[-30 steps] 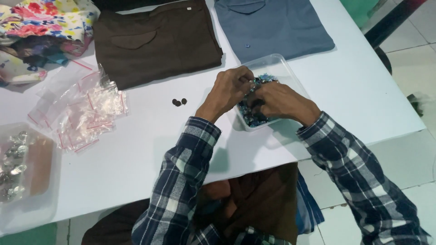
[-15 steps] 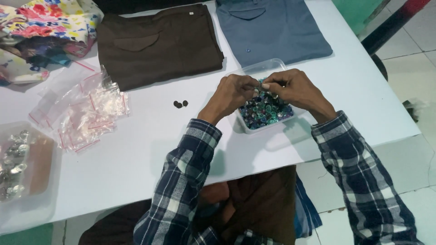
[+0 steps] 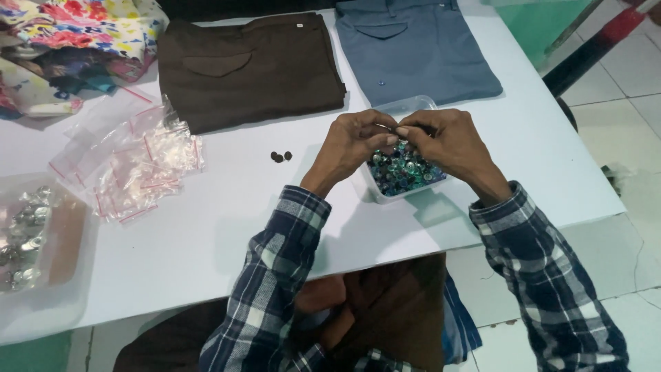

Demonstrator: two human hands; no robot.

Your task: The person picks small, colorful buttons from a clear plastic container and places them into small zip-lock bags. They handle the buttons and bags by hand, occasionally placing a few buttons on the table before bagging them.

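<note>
Both hands over the clear tub of blue-green buttons (image 3: 405, 172), mid-table near the front edge: left hand (image 3: 354, 141) and right hand (image 3: 447, 141) pinched fingertip to fingertip, held item too small to tell. Open tabletop (image 3: 227, 213) left of the tub; three dark buttons (image 3: 281, 157) there.

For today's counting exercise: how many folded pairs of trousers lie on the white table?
2. The brown trousers lie at the table's far edge, left of the blue-grey trousers beside them. More could be hidden under the floral fabric at far left.
</note>
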